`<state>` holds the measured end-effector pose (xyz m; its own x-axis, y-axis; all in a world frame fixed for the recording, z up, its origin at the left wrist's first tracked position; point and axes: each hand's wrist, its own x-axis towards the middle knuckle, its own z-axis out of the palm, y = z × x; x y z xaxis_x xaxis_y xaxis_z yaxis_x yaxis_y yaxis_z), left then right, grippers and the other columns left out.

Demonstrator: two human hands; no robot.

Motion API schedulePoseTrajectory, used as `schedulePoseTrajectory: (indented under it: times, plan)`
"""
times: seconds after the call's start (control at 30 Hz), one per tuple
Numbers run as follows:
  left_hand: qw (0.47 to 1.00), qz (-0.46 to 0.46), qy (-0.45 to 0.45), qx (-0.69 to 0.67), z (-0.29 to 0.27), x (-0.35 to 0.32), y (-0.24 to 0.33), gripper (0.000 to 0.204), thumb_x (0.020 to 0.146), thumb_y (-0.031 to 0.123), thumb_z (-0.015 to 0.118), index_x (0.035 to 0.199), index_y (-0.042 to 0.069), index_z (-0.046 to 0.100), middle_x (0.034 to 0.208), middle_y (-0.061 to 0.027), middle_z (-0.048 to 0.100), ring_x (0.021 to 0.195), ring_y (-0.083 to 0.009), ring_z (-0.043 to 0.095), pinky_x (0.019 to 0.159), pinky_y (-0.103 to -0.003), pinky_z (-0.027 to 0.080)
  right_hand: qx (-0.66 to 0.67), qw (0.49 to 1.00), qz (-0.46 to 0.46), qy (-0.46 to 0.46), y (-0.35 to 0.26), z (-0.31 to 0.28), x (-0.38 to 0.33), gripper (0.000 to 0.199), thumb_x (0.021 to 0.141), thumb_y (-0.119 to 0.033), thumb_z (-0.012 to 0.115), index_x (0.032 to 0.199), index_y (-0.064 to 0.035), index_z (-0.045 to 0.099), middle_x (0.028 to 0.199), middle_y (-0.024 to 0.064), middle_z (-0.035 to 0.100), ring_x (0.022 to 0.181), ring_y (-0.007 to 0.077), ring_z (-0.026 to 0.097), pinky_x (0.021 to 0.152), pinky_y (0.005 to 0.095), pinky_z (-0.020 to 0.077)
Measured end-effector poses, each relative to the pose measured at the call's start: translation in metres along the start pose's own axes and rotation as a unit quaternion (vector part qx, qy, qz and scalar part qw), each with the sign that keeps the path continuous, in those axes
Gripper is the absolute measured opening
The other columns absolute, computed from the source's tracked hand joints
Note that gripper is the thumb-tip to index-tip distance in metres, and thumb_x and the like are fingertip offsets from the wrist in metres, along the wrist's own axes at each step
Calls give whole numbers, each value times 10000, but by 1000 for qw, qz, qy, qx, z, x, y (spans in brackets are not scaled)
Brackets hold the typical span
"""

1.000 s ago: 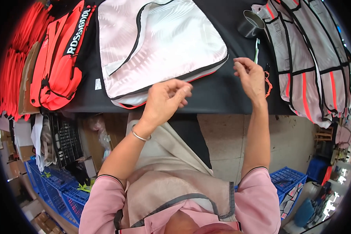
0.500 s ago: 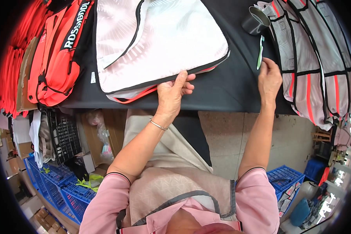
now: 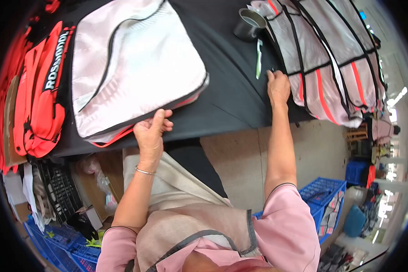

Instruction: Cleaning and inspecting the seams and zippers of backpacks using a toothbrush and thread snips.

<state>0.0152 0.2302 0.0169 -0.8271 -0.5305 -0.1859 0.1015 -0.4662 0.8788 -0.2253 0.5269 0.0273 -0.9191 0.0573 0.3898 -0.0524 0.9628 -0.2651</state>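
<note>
A flat pale pink bag panel (image 3: 131, 68) with black piping and a curved black zipper lies on the black table (image 3: 231, 99). My left hand (image 3: 152, 131) rests on its near edge, thumb on top, fingers curled under the rim. My right hand (image 3: 278, 87) lies palm down on the black cloth, fingertips next to a stack of pale grey panels with red and black stripes (image 3: 331, 59). Just beyond that hand lies a green-and-white pen-like tool (image 3: 258, 63), and a grey metal cup (image 3: 249, 25) stands farther back.
Red-orange bags (image 3: 41, 95) are stacked at the table's left end. Under the table are a black crate (image 3: 59, 190), blue crates (image 3: 63, 240) and cardboard. More blue crates (image 3: 324, 199) stand on the concrete floor to the right.
My left hand slid left along the pink panel's near edge and now grips it. My right hand dropped from the green tool to the cloth beside the striped stack.
</note>
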Motion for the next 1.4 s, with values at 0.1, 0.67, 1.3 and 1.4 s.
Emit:
schedulePoseTrajectory:
  times: [0.1, 0.67, 1.3, 1.4]
  plan:
    - [999, -22, -8, 37, 5, -7, 0, 244, 942, 173, 667, 905, -65, 706, 885, -128, 732, 627, -101, 632, 581, -237, 528, 39, 999, 25, -20, 20, 7, 5, 224, 823, -176, 705, 933, 11, 649, 940, 245, 663, 944, 443, 633, 804, 509, 495]
    - [999, -2, -39, 35, -17, -21, 11, 229, 944, 162, 657, 1001, -57, 688, 944, -113, 727, 714, -106, 662, 636, -242, 552, 293, 821, -416, -261, -179, -106, -87, 323, 882, 12, 628, 1202, -33, 639, 964, 106, 658, 864, 230, 627, 752, 312, 496]
    - [999, -12, -46, 0, -16, -25, 13, 269, 951, 161, 645, 1087, -69, 668, 930, -125, 725, 718, -128, 679, 645, -252, 579, 193, 745, -615, -174, -203, -74, -89, 288, 793, -162, 749, 1065, -115, 669, 891, 8, 623, 823, 203, 569, 744, 351, 429]
    - [999, -17, -47, -6, -16, -24, 13, 272, 953, 168, 642, 1090, -66, 669, 928, -125, 725, 720, -128, 680, 644, -251, 579, 194, 740, -628, -144, -201, -71, -90, 293, 781, -162, 756, 1059, -117, 676, 889, -1, 626, 811, 188, 571, 736, 339, 423]
